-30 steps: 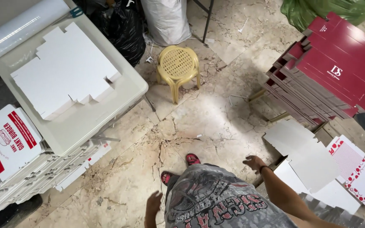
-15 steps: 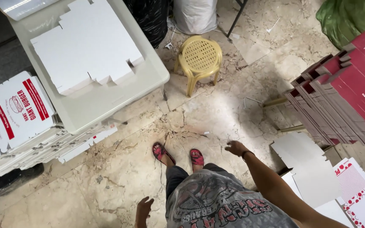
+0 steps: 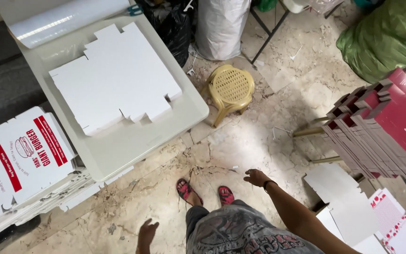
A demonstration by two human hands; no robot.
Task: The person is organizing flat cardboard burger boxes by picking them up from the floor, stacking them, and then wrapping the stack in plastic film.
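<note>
I look down at my own legs, red sandals and a marble floor. My left hand hangs at my side near the bottom edge, fingers loosely apart, holding nothing. My right hand is stretched forward over the floor, fingers relaxed and empty, a dark band on its wrist. A stack of flat white die-cut cardboard blanks lies on a light grey table ahead on the left. Neither hand touches anything.
Printed white-and-red flat boxes are piled at the left. A yellow plastic stool stands ahead. Dark red folded boxes are stacked at the right, white sheets below them. Black, white and green bags sit at the back.
The view has shifted as I step forward; the table and stool appear nearer and lower in frame. My right hand has swung ahead of my body, and both stay empty.
</note>
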